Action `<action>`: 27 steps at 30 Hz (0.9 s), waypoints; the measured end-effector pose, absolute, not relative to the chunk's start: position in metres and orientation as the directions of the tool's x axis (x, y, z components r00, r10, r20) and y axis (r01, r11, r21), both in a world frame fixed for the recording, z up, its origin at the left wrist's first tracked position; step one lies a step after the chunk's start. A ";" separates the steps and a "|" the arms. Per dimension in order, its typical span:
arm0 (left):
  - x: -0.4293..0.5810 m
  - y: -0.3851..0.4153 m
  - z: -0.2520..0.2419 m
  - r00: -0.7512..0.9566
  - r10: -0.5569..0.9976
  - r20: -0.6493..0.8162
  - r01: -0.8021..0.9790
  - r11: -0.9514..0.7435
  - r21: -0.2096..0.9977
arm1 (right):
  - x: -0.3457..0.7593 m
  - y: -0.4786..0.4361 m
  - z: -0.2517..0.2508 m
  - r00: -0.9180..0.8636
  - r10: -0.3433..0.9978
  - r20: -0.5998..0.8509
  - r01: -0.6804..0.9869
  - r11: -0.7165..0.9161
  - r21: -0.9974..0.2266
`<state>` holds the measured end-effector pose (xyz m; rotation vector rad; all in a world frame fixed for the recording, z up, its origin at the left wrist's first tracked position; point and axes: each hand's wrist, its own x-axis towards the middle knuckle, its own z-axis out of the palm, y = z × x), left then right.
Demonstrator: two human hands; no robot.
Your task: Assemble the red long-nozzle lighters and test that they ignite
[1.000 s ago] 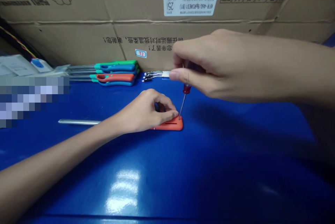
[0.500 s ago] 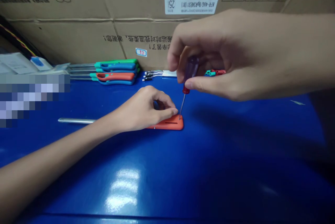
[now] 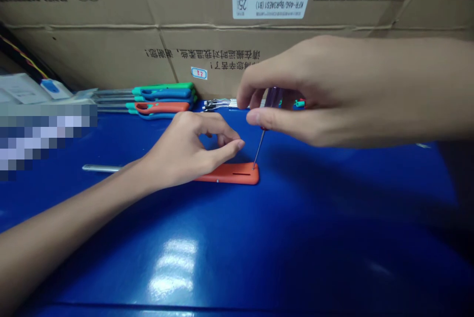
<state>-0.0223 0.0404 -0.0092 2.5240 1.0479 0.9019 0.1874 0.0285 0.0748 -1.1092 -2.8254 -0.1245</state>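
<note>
An orange tool handle (image 3: 237, 174) lies flat on the blue table (image 3: 296, 238), and its metal rod (image 3: 99, 168) sticks out to the left. My left hand (image 3: 185, 151) arches over the handle's left part with its fingers loosely curled and raised off the handle, holding nothing. My right hand (image 3: 307, 95) pinches a small screwdriver (image 3: 272, 99) with a purple and red grip. The screwdriver's thin shaft slants down and its tip touches the right end of the orange handle.
A pile of green, blue and orange handled tools (image 3: 163, 99) lies at the back against a large cardboard box (image 3: 111, 55). A bundle of thin metal pins (image 3: 218, 104) lies beside it. Papers and a blurred patch occupy the left edge.
My left hand's fingers have lifted off the orange handle and drawn back to the left, uncovering more of it. My right hand has shifted slightly on the screwdriver while the tip stays in place.
</note>
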 end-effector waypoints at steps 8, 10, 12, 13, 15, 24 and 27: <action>-0.025 0.035 -0.006 0.618 0.669 0.414 0.509 -0.741 0.438 | 0.191 0.031 0.072 -0.797 0.568 0.206 0.598 0.790 0.137; -0.027 0.035 -0.004 0.637 0.665 0.390 0.501 -0.741 0.447 | 0.190 0.032 0.071 -0.791 0.577 0.203 0.606 0.783 0.139; -0.029 0.035 -0.003 0.661 0.663 0.351 0.487 -0.735 0.471 | 0.189 0.032 0.071 -0.789 0.581 0.200 0.609 0.782 0.135; -0.030 0.036 -0.002 0.679 0.656 0.328 0.475 -0.734 0.485 | 0.189 0.031 0.070 -0.794 0.574 0.202 0.603 0.786 0.136; -0.033 0.039 -0.002 0.727 0.626 0.283 0.444 -0.743 0.501 | 0.188 0.031 0.071 -0.801 0.566 0.196 0.594 0.793 0.137; -0.038 0.042 0.002 0.805 0.574 0.153 0.454 -0.761 0.464 | 0.190 0.031 0.073 -0.800 0.565 0.201 0.594 0.793 0.136; -0.037 0.042 0.001 0.812 0.566 0.147 0.455 -0.769 0.449 | 0.190 0.031 0.071 -0.799 0.565 0.207 0.595 0.791 0.141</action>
